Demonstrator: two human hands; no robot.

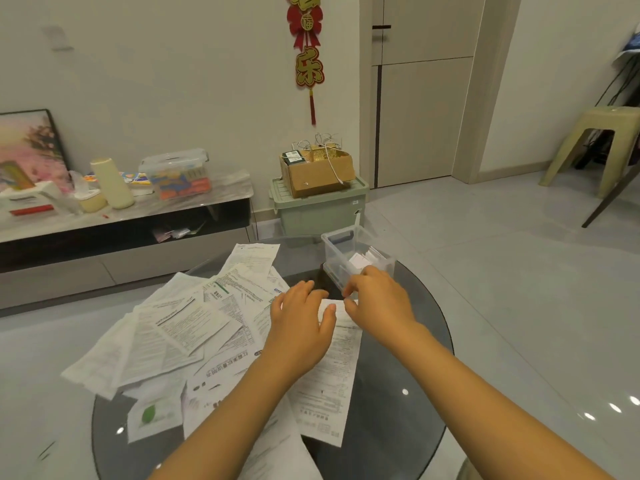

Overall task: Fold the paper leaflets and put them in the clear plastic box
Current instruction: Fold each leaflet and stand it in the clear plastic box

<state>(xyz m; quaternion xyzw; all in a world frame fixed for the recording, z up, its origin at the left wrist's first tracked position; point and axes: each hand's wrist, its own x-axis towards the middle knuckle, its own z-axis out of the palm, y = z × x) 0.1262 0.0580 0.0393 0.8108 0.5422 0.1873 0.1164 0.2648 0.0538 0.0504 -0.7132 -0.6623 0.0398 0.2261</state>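
Note:
A long printed leaflet (332, 379) lies flat on the round dark glass table (398, 410) in front of me. My left hand (299, 323) presses flat on its upper left part, fingers spread. My right hand (377, 299) pinches the leaflet's far top edge with curled fingers. Just beyond my right hand stands the clear plastic box (346, 251), with a few folded white papers inside. A loose pile of unfolded leaflets (187, 327) covers the table's left half.
A low TV bench (124, 220) with boxes and a tissue pack runs along the left wall. Behind the table a cardboard box sits on a green storage bin (318, 209). A plastic stool (595, 147) stands at the right on the tiled floor.

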